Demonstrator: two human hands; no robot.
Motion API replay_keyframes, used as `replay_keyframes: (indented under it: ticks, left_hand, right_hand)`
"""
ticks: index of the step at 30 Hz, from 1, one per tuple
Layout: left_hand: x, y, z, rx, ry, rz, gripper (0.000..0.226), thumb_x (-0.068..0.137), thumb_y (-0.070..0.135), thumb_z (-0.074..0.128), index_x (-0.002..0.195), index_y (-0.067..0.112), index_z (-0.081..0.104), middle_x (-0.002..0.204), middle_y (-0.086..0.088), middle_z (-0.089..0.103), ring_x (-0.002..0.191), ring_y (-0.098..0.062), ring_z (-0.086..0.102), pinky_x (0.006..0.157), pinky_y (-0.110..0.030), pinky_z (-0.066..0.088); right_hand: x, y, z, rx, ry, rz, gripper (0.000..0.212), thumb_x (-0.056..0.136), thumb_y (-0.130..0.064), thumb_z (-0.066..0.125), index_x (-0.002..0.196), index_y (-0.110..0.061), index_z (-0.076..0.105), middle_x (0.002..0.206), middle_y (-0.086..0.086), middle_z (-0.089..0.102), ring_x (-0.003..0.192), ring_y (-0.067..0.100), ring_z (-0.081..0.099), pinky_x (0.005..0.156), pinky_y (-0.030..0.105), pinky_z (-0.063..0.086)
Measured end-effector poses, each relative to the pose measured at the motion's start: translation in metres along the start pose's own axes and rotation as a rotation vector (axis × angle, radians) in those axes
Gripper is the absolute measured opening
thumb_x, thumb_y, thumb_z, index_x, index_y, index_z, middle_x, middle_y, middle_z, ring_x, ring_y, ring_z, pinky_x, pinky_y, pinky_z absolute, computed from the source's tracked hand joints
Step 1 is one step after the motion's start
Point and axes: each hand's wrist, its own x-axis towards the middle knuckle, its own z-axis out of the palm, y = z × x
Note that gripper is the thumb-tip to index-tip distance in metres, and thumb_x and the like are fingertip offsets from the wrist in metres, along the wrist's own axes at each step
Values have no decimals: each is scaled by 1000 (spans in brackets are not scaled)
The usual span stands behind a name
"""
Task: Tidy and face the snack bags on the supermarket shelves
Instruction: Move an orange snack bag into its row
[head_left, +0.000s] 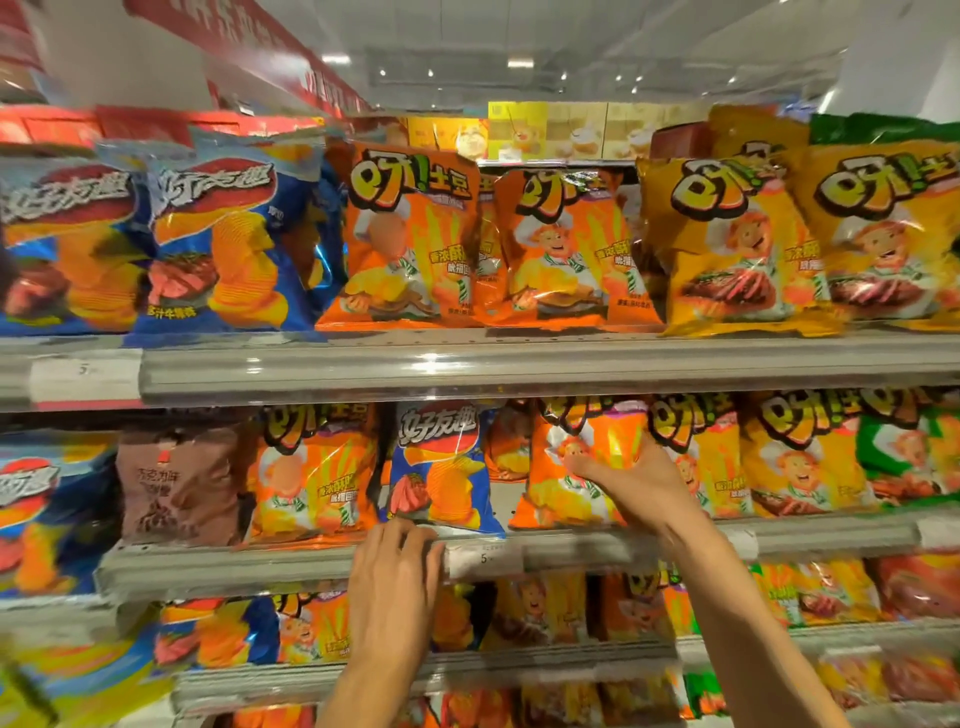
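On the middle shelf (571, 551) an orange snack bag (566, 493) stands upright, and my right hand (639, 483) grips its right side with the fingers spread over its front. Left of it stands a blue chip bag (441, 467) among orange ones. My left hand (395, 582) is at that bag's bottom edge, fingers curled over the shelf lip; whether it pinches the bag I cannot tell. Another orange bag (317, 478) stands further left.
The top shelf (467, 364) holds blue bags (218, 239), orange bags (410, 239) and yellow bags (727, 244) facing front. A brown bag (176, 483) and a green bag (909, 452) stand on the middle shelf. More bags fill the lower shelves (519, 660).
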Motion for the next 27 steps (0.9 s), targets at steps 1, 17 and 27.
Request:
replay_keyframes:
  ticks: [1, 17, 27]
  left_hand:
    - [0, 0, 0, -3, 7, 2, 5, 90, 22, 70, 92, 18, 72, 90, 3, 61, 82, -21, 52, 72, -37, 46]
    - [2, 7, 8, -11, 91, -76, 12, 86, 26, 76, 84, 16, 70, 84, 3, 57, 81, -21, 50, 68, -38, 46]
    - [0, 10, 9, -20, 85, -107, 14, 88, 24, 74, 84, 13, 66, 88, 2, 56, 85, -21, 48, 72, -38, 45]
  right_hand:
    - [6, -1, 1, 1, 14, -8, 44, 67, -42, 92, 99, -30, 64, 82, -23, 71, 83, -7, 66, 61, 12, 44]
    - [21, 42, 16, -106, -192, 33, 79, 62, -70, 82, 125, -44, 42, 114, -27, 59, 112, 11, 58, 93, 32, 43]
    - [-23, 46, 30, -385, 422, -475, 75, 77, -28, 88, 133, 9, 54, 122, 25, 65, 111, 41, 65, 93, 53, 57]
